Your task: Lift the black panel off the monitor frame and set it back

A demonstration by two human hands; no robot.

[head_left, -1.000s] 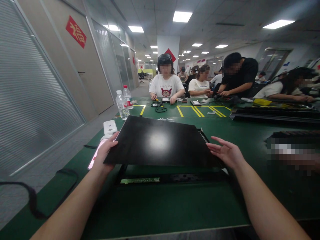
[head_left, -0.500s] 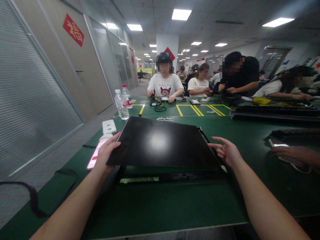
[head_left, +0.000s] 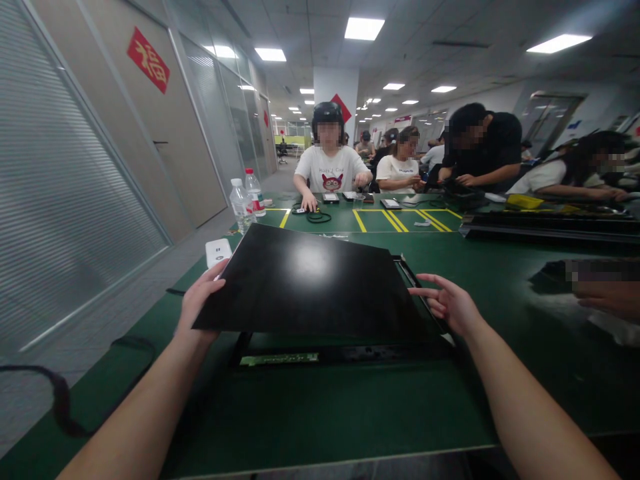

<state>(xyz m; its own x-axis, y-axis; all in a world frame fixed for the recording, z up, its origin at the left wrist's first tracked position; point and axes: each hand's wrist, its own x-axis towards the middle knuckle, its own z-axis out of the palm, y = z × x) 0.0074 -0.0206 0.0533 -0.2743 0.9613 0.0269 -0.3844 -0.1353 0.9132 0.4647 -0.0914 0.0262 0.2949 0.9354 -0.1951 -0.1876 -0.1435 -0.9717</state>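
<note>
Just glossy flat black panel (head_left: 310,283), tilted.

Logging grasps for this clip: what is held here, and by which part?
The left hand holds the black panel by its left edge, lifting it off the frame. The right hand is open at the right edge; whether it touches cannot be told.

Upper left of the frame: a red diamond-shaped sign (head_left: 148,59) on the wall, bearing the gold Chinese character 福. Top centre: a second red diamond (head_left: 342,107) on the white pillar, its character too small to read. Centre, far side of the desk: a white T-shirt (head_left: 332,175) with a cartoon face and a line of lettering above it, too blurred to make out. Left of centre: red label on a water bottle (head_left: 255,192), print illegible. Nothing else readable.
</note>
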